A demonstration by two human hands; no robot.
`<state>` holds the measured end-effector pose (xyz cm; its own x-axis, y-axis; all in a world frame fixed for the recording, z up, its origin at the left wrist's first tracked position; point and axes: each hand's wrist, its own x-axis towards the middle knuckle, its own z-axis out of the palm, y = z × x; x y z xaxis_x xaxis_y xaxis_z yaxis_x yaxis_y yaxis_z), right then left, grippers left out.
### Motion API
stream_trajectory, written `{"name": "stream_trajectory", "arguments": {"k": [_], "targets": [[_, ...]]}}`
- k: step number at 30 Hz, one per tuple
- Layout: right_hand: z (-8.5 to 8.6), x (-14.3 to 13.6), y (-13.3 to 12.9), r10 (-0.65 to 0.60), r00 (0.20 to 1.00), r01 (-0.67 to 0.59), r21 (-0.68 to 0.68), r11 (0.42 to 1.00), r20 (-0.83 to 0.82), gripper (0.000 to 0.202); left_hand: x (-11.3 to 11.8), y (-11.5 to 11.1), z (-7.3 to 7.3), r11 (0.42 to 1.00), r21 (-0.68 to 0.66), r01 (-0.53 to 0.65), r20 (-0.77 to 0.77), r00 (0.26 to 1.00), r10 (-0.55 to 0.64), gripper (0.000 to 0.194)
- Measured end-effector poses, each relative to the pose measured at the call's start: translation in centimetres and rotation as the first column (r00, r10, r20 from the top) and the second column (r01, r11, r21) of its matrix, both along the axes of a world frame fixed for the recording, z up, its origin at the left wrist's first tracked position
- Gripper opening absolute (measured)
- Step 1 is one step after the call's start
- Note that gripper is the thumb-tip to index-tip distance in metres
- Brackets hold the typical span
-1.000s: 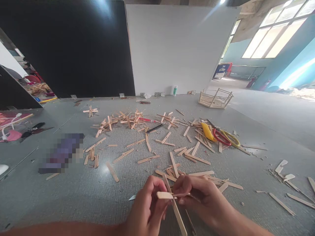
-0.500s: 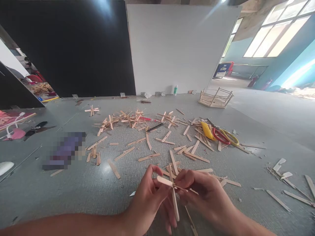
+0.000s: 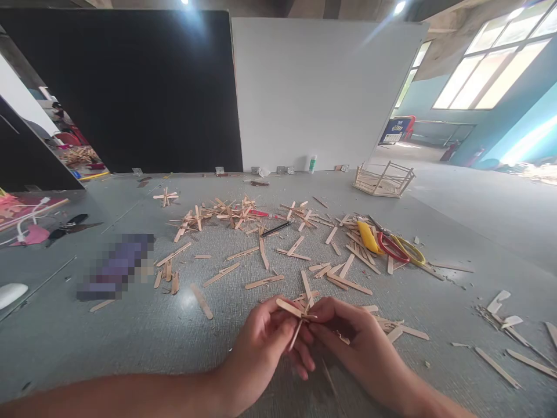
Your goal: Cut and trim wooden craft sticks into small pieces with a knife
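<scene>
A blue sign point(image 3: 394, 130) at the far right carries pale lettering too blurred to read, and the green label on the small white bottle point(image 3: 313, 165) by the far white board point(image 3: 322, 93) is too small to make out. A pixelated patch point(image 3: 117, 267) at the left hides whatever lies there, and a white rounded object point(image 3: 11, 296) is cut off by the left edge. At the near middle, just above the table point(image 3: 143, 342), the left hand point(image 3: 265, 342) grips a set of crossed wooden sticks point(image 3: 288, 307) between thumb and fingers, while the right hand point(image 3: 357, 331) pinches it where the sticks meet; the fingers partly cover that joint. Loose sticks point(image 3: 264, 282) lie beyond the hands, some partly hidden under the right hand.
</scene>
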<state>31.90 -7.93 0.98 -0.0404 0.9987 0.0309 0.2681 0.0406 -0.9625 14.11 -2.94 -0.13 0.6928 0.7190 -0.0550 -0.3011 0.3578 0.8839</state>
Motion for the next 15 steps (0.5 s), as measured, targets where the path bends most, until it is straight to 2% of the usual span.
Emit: {"name": "stream_trajectory", "arguments": {"k": [6, 11, 15], "targets": [[-0.4, 0.3, 0.0, -0.008, 0.999, 0.004, 0.067, 0.998, 0.052, 0.021, -0.3, -0.1, -0.5, 0.998, 0.069, 0.003, -0.003, 1.0, -0.003, 0.038], [-0.8, 0.4, -0.2, 0.033, 0.985, -0.048, 0.086, 0.995, 0.168, 0.02, -0.4, -0.3, -1.1, 0.999, -0.03, 0.031, -0.063, 0.998, -0.033, 0.046], [-0.8, 0.5, -0.3, 0.044, 0.98, -0.075, 0.155, 0.985, 0.192, 0.021, -0.6, -0.4, -1.1, 0.995, -0.081, 0.055, -0.065, 0.996, -0.06, 0.046]]}}
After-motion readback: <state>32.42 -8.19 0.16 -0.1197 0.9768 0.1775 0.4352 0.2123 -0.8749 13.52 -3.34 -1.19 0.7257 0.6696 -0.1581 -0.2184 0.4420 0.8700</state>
